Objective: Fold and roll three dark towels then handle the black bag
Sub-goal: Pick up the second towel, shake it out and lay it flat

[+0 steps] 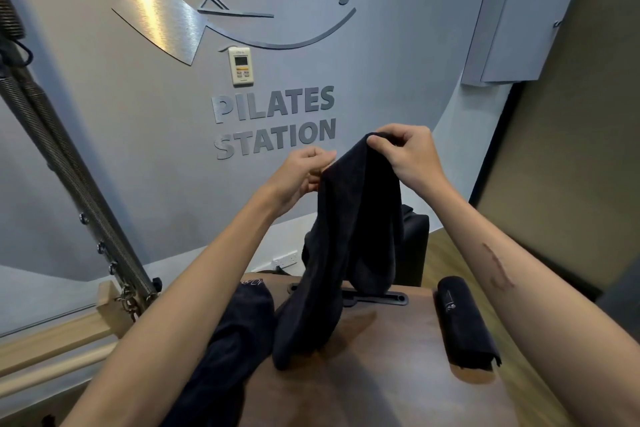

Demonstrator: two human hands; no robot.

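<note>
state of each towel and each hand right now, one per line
held towel: lifted, hanging unfolded, lower end on the wooden table
rolled towel: rolled, lying on the table's right side
loose towel: unrolled, draped at the table's left edge
right hand: grip pinching the held towel's top
left hand: fingers curled at the towel's edge

One head-worn camera looks forward and down, close over both forearms.

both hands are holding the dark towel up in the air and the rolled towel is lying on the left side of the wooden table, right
Not quite. In the head view the rolled towel lies on the right side of the wooden table, not the left. The rest holds: the left hand and right hand hold the dark towel up.
</note>
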